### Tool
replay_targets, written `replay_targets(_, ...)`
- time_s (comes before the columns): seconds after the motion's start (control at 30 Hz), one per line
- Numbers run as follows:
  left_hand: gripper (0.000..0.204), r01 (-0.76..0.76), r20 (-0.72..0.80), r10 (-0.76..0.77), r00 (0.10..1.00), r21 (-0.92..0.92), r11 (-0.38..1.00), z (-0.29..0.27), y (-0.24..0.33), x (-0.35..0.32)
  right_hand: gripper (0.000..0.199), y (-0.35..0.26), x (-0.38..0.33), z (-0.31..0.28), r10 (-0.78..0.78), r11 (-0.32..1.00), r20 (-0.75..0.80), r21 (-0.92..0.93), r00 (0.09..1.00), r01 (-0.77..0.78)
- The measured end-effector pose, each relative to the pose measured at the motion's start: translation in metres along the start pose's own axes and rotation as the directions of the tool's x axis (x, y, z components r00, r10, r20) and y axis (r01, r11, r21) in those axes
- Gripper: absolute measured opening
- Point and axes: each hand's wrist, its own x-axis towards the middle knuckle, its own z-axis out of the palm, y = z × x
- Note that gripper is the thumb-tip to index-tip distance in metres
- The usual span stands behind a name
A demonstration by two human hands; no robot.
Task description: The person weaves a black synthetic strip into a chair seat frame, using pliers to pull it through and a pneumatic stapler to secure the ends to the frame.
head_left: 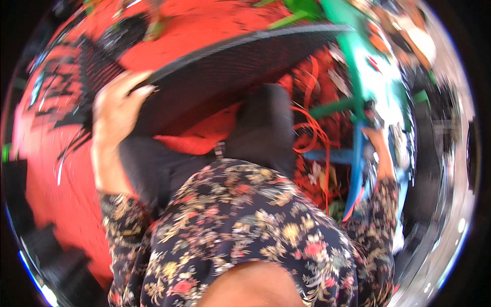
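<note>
My left hand [116, 105] grips the near edge of a large black mesh panel [220, 71] that tilts across the upper middle of the view. At the right, my right hand [379, 140] is closed around a blue bar [356, 163] of a teal and green frame [358, 61]. Both forearms wear dark floral sleeves, and the picture is blurred by motion.
A red floor [56, 174] covers the left side. A tangle of orange cord [309, 128] lies near the frame's base. My dark trouser legs [263, 128] show in the middle. Pale blurred objects [414, 36] sit at the upper right.
</note>
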Motion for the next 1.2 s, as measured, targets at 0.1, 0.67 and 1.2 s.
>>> replay_targets(0.1,0.026,-0.330,-0.270,0.360,0.893,0.151,0.932,-0.009,-0.030,0.062,0.059,-0.051,0.046,-0.014,0.001,0.984,-0.455,0.157,0.890,0.080)
replay_targets(0.67,0.021,-0.082,-0.214,0.102,0.971,0.101,0.991,0.019,0.001,0.084,0.065,-0.450,-0.250,-0.044,-0.714,0.512,-0.045,0.647,0.699,0.565)
replay_targets(1.2,0.021,-0.123,-0.287,0.158,0.945,0.136,0.983,0.039,0.034,0.099,0.044,-0.499,-0.266,-0.034,-0.765,0.580,0.188,0.617,0.616,0.531)
